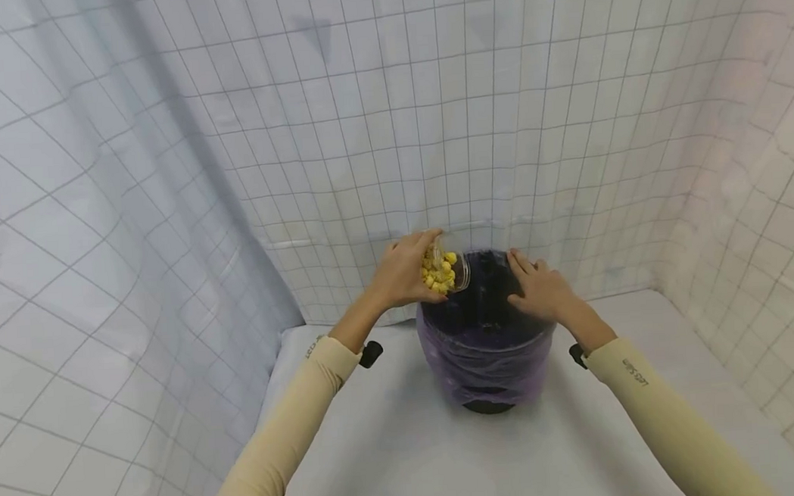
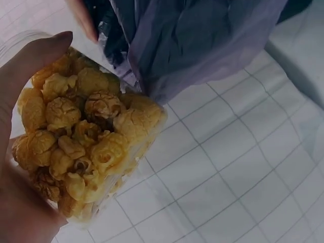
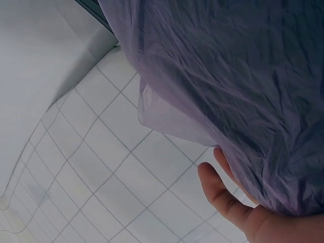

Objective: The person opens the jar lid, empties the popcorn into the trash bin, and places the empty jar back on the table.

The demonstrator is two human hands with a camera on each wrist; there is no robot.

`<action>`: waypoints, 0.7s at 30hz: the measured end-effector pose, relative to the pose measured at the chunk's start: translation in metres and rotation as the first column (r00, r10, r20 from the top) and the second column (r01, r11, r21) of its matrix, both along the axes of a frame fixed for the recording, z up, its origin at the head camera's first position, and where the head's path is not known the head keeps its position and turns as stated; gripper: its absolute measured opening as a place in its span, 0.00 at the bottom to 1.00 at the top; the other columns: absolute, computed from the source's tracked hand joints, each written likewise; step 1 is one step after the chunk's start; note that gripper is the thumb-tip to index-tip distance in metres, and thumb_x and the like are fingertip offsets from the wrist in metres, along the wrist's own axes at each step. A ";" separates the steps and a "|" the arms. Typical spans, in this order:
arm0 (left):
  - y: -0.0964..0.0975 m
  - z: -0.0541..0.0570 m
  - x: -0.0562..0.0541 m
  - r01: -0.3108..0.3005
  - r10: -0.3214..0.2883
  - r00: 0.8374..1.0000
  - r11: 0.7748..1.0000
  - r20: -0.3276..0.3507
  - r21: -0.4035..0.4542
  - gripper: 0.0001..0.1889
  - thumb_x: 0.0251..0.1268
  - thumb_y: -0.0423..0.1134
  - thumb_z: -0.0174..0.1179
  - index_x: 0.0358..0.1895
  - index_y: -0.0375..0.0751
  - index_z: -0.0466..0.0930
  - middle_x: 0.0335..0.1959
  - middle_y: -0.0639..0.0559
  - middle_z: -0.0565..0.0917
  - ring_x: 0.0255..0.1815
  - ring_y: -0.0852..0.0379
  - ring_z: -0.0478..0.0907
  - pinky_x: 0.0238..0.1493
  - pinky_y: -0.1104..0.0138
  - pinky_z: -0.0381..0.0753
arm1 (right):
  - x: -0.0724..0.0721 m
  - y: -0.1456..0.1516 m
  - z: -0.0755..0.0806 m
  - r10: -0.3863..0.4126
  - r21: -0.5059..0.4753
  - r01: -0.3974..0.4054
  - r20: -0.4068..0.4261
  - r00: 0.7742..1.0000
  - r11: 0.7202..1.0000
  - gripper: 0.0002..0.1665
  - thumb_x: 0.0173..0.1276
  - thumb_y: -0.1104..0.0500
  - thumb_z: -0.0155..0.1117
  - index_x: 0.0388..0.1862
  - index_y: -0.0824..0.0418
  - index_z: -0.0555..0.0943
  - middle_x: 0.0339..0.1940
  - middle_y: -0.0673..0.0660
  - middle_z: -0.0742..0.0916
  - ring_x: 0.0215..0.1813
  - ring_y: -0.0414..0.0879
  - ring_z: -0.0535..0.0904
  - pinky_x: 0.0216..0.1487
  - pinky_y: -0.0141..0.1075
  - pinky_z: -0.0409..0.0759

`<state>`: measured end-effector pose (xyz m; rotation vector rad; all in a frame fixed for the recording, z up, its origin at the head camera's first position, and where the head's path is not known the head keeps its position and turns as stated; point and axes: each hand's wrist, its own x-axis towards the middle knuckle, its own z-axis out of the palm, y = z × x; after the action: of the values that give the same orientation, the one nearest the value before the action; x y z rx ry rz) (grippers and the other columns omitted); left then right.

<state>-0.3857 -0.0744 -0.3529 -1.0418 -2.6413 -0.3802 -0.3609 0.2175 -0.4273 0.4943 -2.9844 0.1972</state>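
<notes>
My left hand [image 1: 404, 272] grips a clear plastic jar [image 1: 463, 270] of yellow popcorn [image 1: 439, 273], tipped sideways with its mouth toward the bin. In the left wrist view, the popcorn [image 2: 76, 126] packs the jar's near end, with fingers and thumb around its sides. Below the jar's mouth stands a dark bin lined with a translucent purple bag [image 1: 486, 364]. At the bin's right rim rests my right hand [image 1: 543, 292], fingers extended and thumb spread over the dark opening. The right wrist view shows its fingertips [image 3: 212, 185] beside the bag's outer side [image 3: 212, 76].
The bin stands on a white surface [image 1: 410, 459], close to the back wall. White grid-patterned sheets [image 1: 464, 122] enclose the space at the back, left and right. A dark wrist camera [image 1: 371, 353] sits at the left cuff, another [image 1: 578, 356] at the right.
</notes>
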 end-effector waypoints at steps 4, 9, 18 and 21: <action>0.010 0.009 -0.009 0.013 -0.015 1.000 0.986 -0.009 -0.167 0.62 0.41 0.58 0.84 0.81 0.45 0.58 0.74 0.43 0.72 0.74 0.41 0.70 0.72 0.39 0.69 | -0.001 0.001 -0.001 0.001 -0.002 -0.001 -0.001 1.000 1.000 0.51 0.74 0.48 0.59 0.83 0.72 0.49 0.85 0.69 0.58 0.72 0.75 0.68 0.55 0.63 0.81; 0.017 0.017 -0.015 0.013 -0.025 0.999 0.952 -0.033 -0.305 0.62 0.41 0.57 0.84 0.81 0.45 0.58 0.74 0.45 0.73 0.72 0.42 0.71 0.72 0.42 0.69 | -0.001 0.002 -0.001 0.012 0.009 -0.012 -0.015 1.000 1.000 0.54 0.71 0.48 0.64 0.83 0.72 0.50 0.85 0.69 0.58 0.70 0.75 0.70 0.50 0.61 0.83; 0.026 0.027 -0.020 -0.020 -0.036 0.993 0.886 -0.111 -0.463 0.62 0.43 0.61 0.82 0.82 0.48 0.57 0.73 0.47 0.73 0.71 0.44 0.72 0.72 0.47 0.70 | -0.002 0.002 -0.004 0.006 -0.003 -0.006 -0.022 1.000 1.000 0.55 0.69 0.50 0.66 0.83 0.71 0.50 0.85 0.68 0.59 0.69 0.74 0.70 0.53 0.62 0.81; 0.031 0.030 -0.021 -0.045 -0.024 0.992 0.858 -0.127 -0.512 0.63 0.43 0.63 0.81 0.82 0.50 0.55 0.74 0.48 0.72 0.73 0.44 0.71 0.75 0.47 0.67 | -0.002 0.002 -0.004 0.002 -0.008 -0.002 -0.020 1.000 1.000 0.55 0.69 0.51 0.65 0.83 0.71 0.50 0.85 0.68 0.59 0.70 0.74 0.70 0.54 0.63 0.80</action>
<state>-0.4067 -0.0436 -0.3224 -1.1458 -2.6840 0.4173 -0.3633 0.2191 -0.4313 0.4950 -2.9623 0.2023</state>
